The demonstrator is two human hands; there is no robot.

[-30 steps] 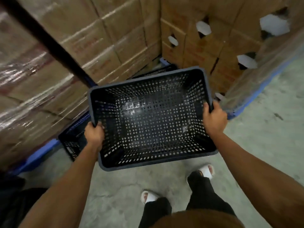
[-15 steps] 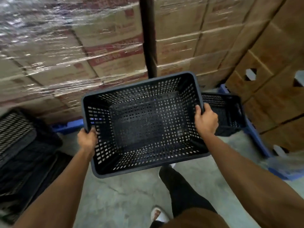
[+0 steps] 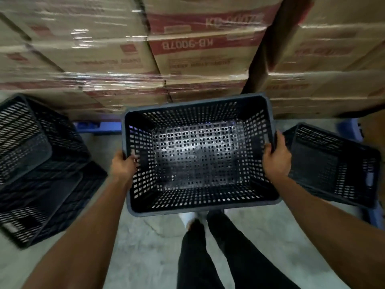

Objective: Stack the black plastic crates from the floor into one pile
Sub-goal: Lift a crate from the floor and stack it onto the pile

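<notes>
I carry an empty black perforated plastic crate (image 3: 198, 159) in front of me, mouth up, above the floor. My left hand (image 3: 123, 167) grips its left rim and my right hand (image 3: 276, 161) grips its right rim. To the right, another black crate (image 3: 335, 165) sits tilted on the floor beside a blue pallet. At the left lie more black crates (image 3: 39, 170), one resting on another, blurred by motion.
Shrink-wrapped cardboard boxes (image 3: 187, 59) on blue pallets (image 3: 98, 126) form a wall straight ahead. A dark upright rack post (image 3: 262, 59) rises between the box stacks. Bare concrete floor (image 3: 145, 247) lies under me, with my legs and white shoes below the crate.
My view has swung left with the crate still in both hands. The crate at the right has slid further right, and the crates at the left have come more into view.
</notes>
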